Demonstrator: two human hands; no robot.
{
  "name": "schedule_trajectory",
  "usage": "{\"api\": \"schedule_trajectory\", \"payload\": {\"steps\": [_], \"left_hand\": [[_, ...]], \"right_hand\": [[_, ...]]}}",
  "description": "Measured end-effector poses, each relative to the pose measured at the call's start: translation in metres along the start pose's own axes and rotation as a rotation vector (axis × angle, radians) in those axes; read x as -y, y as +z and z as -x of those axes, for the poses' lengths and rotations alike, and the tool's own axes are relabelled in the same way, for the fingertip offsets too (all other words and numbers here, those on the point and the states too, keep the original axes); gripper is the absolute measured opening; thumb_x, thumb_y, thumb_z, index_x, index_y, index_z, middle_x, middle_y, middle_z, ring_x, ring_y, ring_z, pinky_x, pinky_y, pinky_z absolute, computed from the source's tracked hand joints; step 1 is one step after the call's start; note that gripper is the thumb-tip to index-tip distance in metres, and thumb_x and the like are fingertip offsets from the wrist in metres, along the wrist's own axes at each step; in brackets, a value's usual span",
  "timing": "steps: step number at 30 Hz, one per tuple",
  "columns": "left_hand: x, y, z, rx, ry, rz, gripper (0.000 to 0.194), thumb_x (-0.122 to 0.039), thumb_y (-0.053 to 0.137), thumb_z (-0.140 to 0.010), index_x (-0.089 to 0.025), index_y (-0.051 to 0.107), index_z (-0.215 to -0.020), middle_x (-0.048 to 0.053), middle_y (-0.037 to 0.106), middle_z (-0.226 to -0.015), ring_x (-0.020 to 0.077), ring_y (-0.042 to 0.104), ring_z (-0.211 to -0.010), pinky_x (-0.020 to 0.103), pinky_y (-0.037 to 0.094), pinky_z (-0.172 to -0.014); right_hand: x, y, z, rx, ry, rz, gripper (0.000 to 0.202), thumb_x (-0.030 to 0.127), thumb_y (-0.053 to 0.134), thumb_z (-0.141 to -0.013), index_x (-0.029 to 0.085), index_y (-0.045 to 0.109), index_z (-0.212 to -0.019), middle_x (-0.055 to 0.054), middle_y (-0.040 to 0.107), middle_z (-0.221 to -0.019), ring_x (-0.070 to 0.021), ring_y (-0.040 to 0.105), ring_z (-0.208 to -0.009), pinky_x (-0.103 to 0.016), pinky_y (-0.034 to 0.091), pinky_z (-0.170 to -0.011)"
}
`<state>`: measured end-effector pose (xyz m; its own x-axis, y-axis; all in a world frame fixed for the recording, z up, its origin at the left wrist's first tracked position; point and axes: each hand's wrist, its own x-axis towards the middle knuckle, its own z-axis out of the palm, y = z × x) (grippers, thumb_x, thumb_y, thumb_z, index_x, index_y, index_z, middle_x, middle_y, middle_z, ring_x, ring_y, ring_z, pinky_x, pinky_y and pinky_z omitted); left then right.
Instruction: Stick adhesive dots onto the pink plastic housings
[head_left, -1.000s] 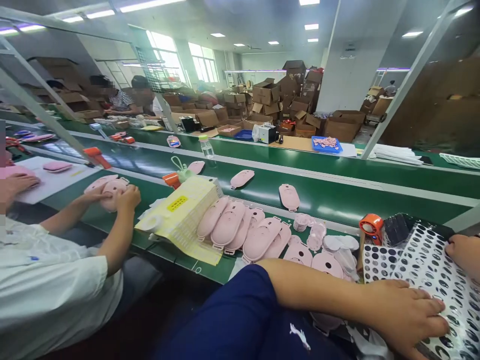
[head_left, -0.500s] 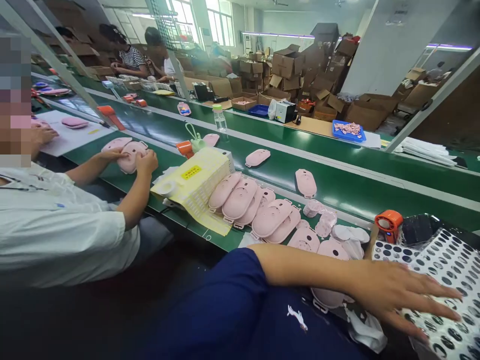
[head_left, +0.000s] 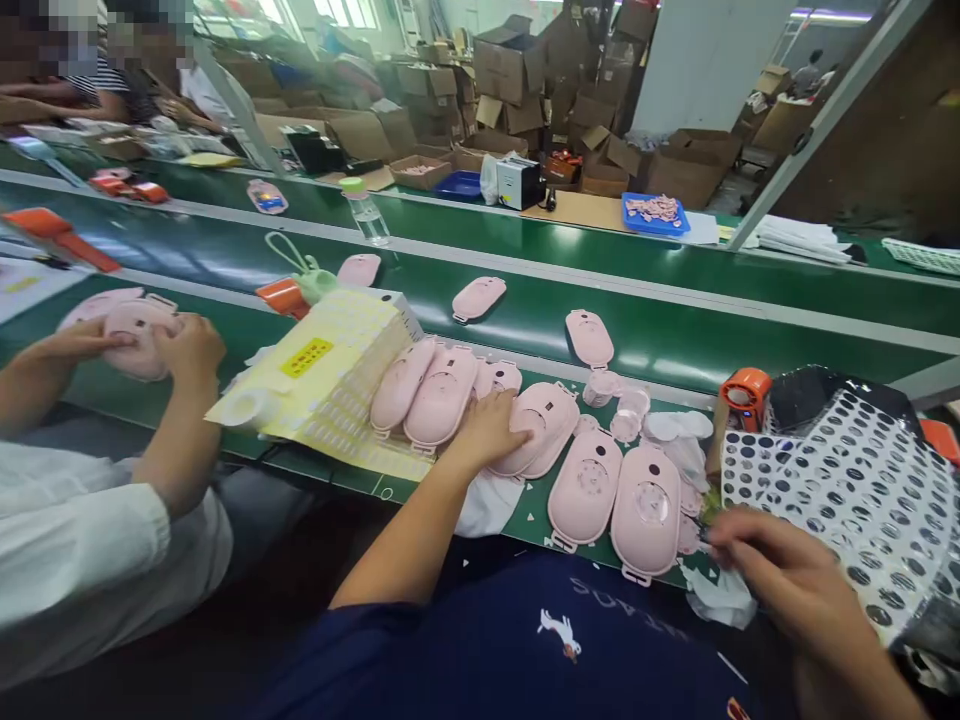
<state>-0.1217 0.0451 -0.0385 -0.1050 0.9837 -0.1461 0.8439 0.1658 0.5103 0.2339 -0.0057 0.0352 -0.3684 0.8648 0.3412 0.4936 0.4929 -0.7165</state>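
My left hand (head_left: 491, 432) lies with its fingers on the pink oval cases in the middle of the row, its thumb over a case (head_left: 551, 425). On the right, my right hand (head_left: 765, 555) has its thumb and fingers pinched around something small and dark, blurred at the fingertips. Just left of it, two pink cases (head_left: 646, 515) (head_left: 585, 490) with a black dot and a round clear window lie side by side at the bench edge. A sheet of round black stickers (head_left: 847, 490) lies beyond my right hand.
A co-worker's hands (head_left: 187, 345) hold pink cases at the left. Yellow sheets (head_left: 322, 350) cover a box beside the row. An orange fan (head_left: 746, 395) stands by the stickers. Further pink cases (head_left: 478, 299) lie on the green conveyor (head_left: 675, 340).
The view has turned right and down. My left hand has moved from the sticker sheet to the pink cases. My right hand has come into view.
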Motion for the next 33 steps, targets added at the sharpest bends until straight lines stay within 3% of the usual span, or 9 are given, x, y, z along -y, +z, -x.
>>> {"api": "schedule_trajectory", "payload": {"steps": [2, 5, 8, 12, 15, 20, 24, 33], "left_hand": [[-0.004, -0.001, 0.005, 0.013, 0.036, 0.083, 0.072, -0.030, 0.073, -0.078, -0.016, 0.046, -0.143, 0.019, 0.051, -0.149, 0.0344, 0.047, -0.141, 0.049, 0.033, -0.119], [-0.010, -0.002, 0.018, -0.032, 0.111, 0.323, 0.064, -0.028, 0.075, -0.073, -0.019, 0.052, -0.133, 0.014, 0.057, -0.139, 0.0309, 0.052, -0.134, 0.045, 0.038, -0.117], [-0.021, 0.006, 0.035, -0.136, 0.126, 0.720, 0.070, -0.039, 0.077, -0.073, -0.020, 0.047, -0.133, 0.014, 0.058, -0.137, 0.0306, 0.056, -0.129, 0.046, 0.043, -0.113], [-0.044, 0.019, 0.059, -0.155, 0.170, 1.107, 0.078, -0.048, 0.078, -0.076, -0.021, 0.041, -0.139, 0.014, 0.058, -0.139, 0.0296, 0.059, -0.126, 0.045, 0.046, -0.110], [-0.059, 0.020, 0.069, -0.122, 0.220, 1.180, 0.076, -0.049, 0.078, -0.078, -0.022, 0.045, -0.140, 0.014, 0.057, -0.143, 0.0311, 0.057, -0.131, 0.047, 0.045, -0.112], [-0.068, 0.015, 0.072, -0.089, 0.274, 1.194, 0.072, -0.049, 0.078, -0.080, -0.023, 0.050, -0.141, 0.013, 0.059, -0.141, 0.0319, 0.057, -0.130, 0.048, 0.045, -0.113], [-0.072, 0.017, 0.073, -0.081, 0.259, 1.197, 0.076, -0.052, 0.078, -0.080, -0.023, 0.049, -0.144, 0.014, 0.060, -0.141, 0.0334, 0.058, -0.130, 0.049, 0.047, -0.111], [-0.085, 0.018, 0.074, -0.090, 0.262, 1.200, 0.073, -0.051, 0.078, -0.079, -0.023, 0.051, -0.141, 0.013, 0.061, -0.139, 0.0323, 0.058, -0.129, 0.048, 0.045, -0.113]], "right_hand": [[-0.005, 0.027, -0.018, 0.158, 0.141, -0.226, 0.024, 0.039, 0.063, -0.091, 0.021, 0.072, -0.076, -0.004, 0.069, -0.060, -0.0180, 0.065, -0.050, -0.028, 0.053, -0.045], [0.002, 0.058, -0.042, 0.153, 0.203, -0.307, 0.019, 0.035, 0.064, -0.083, 0.020, 0.072, -0.075, -0.002, 0.070, -0.059, -0.0164, 0.065, -0.051, -0.026, 0.053, -0.047], [0.024, 0.073, -0.061, -0.046, -0.007, -0.143, 0.013, 0.023, 0.062, -0.084, 0.022, 0.074, -0.079, -0.002, 0.074, -0.067, -0.0169, 0.069, -0.061, -0.029, 0.056, -0.057], [0.050, 0.082, -0.085, -0.330, -0.472, 0.187, 0.021, 0.010, 0.060, -0.087, 0.023, 0.074, -0.093, -0.002, 0.076, -0.079, -0.0177, 0.070, -0.072, -0.032, 0.057, -0.067], [0.055, 0.085, -0.098, -0.370, -0.643, 0.362, 0.024, 0.009, 0.060, -0.088, 0.023, 0.074, -0.103, -0.003, 0.075, -0.081, -0.0176, 0.067, -0.070, -0.032, 0.055, -0.065], [0.054, 0.080, -0.101, -0.382, -0.758, 0.453, 0.029, 0.009, 0.062, -0.088, 0.021, 0.070, -0.113, -0.003, 0.075, -0.082, -0.0195, 0.066, -0.073, -0.034, 0.055, -0.067], [0.052, 0.075, -0.097, -0.370, -0.797, 0.451, 0.030, 0.009, 0.063, -0.088, 0.020, 0.068, -0.115, -0.005, 0.075, -0.084, -0.0201, 0.067, -0.075, -0.035, 0.056, -0.068], [0.043, 0.070, -0.093, -0.410, -0.764, 0.438, 0.031, 0.010, 0.062, -0.089, 0.024, 0.069, -0.116, -0.001, 0.076, -0.085, -0.0172, 0.069, -0.075, -0.040, 0.060, -0.088]]}}
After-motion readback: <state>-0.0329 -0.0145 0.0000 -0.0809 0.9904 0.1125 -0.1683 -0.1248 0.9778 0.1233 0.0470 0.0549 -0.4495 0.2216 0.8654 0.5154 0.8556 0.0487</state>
